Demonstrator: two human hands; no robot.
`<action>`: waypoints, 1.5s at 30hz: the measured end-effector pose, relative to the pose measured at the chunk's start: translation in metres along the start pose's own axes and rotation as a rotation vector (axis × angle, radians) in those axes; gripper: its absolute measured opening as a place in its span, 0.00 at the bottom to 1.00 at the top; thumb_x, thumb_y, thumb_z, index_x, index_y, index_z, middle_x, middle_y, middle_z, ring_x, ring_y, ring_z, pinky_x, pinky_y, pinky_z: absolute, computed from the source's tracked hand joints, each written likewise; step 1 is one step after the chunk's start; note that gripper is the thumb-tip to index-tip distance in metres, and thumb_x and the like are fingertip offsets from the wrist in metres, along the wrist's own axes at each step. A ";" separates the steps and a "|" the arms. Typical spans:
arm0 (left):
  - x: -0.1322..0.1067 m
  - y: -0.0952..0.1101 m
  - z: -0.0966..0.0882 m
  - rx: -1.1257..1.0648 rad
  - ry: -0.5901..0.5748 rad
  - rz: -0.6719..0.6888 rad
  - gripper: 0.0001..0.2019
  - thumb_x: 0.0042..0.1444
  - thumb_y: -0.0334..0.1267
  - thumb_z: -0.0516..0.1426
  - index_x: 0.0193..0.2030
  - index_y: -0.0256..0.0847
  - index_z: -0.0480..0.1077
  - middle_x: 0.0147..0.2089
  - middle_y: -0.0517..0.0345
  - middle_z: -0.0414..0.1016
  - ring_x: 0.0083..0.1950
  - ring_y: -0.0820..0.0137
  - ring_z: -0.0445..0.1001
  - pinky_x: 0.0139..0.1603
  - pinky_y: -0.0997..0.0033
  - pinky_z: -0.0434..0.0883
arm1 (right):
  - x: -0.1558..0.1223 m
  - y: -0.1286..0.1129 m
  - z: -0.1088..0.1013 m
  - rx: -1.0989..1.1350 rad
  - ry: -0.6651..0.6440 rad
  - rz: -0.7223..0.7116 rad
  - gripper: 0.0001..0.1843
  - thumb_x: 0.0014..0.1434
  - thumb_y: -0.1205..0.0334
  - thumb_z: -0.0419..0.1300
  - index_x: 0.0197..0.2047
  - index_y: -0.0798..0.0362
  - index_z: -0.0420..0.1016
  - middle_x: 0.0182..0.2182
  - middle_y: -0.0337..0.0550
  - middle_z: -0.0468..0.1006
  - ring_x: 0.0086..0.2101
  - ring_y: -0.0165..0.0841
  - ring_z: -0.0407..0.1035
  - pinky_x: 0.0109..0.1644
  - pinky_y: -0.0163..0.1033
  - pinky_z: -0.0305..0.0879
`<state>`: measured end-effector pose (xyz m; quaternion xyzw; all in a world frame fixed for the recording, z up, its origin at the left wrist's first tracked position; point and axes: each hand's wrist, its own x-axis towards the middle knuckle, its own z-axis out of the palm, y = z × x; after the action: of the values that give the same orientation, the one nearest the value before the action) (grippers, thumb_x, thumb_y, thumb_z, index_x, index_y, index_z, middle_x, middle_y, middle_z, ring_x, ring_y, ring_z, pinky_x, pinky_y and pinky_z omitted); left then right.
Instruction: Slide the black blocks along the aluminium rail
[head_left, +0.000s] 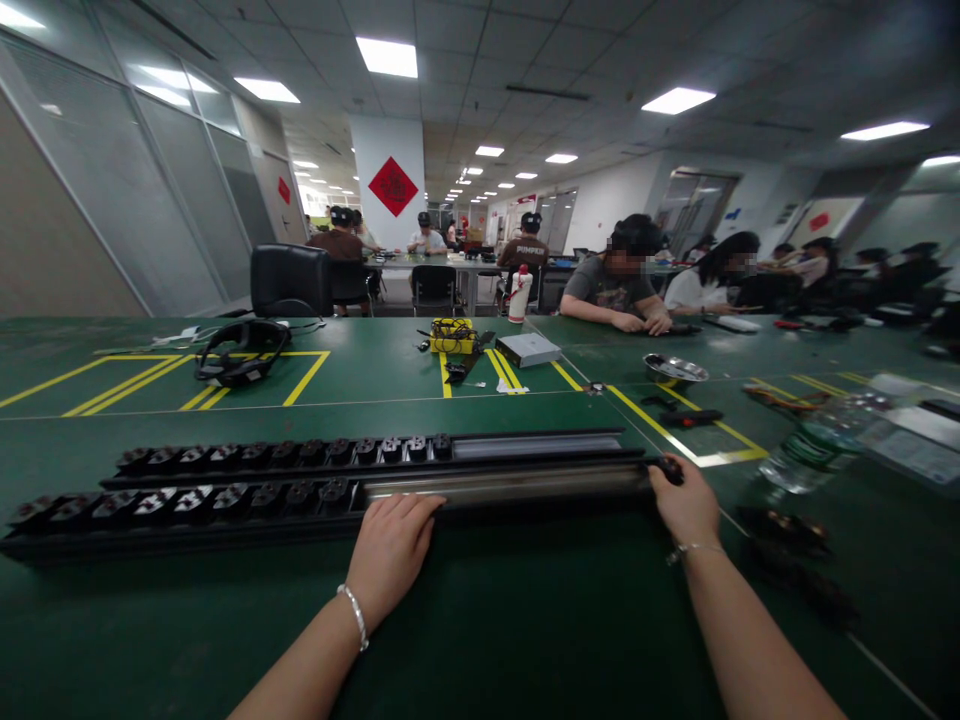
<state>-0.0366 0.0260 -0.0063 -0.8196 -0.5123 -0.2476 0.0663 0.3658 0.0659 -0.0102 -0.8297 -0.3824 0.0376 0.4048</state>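
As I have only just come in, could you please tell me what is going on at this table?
A person is handling the nearer of two long black rails on the green table. The left hand rests on the near rail, while the right hand holds a small dark piece at that rail's right end. The far rail lies just behind it. Rows of black pieces sit along the left parts of both rails.

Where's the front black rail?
In the head view, the front rail runs from the left edge past centre, nearer than the back rail; the left hand touches its middle, the right hand is at its right end.
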 end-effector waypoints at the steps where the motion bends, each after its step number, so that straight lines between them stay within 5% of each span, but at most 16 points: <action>1: 0.000 0.000 0.000 -0.001 0.000 -0.002 0.14 0.56 0.33 0.49 0.47 0.47 0.68 0.41 0.58 0.74 0.40 0.68 0.70 0.41 0.64 0.63 | 0.000 0.000 0.000 -0.001 0.008 0.005 0.26 0.47 0.52 0.54 0.49 0.54 0.70 0.44 0.52 0.72 0.42 0.44 0.66 0.46 0.49 0.61; 45: 0.001 0.002 -0.004 -0.011 0.000 -0.006 0.13 0.56 0.33 0.49 0.46 0.46 0.68 0.40 0.58 0.74 0.40 0.68 0.70 0.41 0.64 0.63 | 0.005 0.010 -0.004 0.050 0.114 0.068 0.28 0.44 0.46 0.56 0.44 0.57 0.73 0.36 0.55 0.75 0.35 0.45 0.67 0.42 0.50 0.62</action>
<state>-0.0359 0.0249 -0.0022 -0.8186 -0.5132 -0.2505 0.0610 0.3770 0.0632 -0.0133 -0.8328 -0.3290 0.0134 0.4449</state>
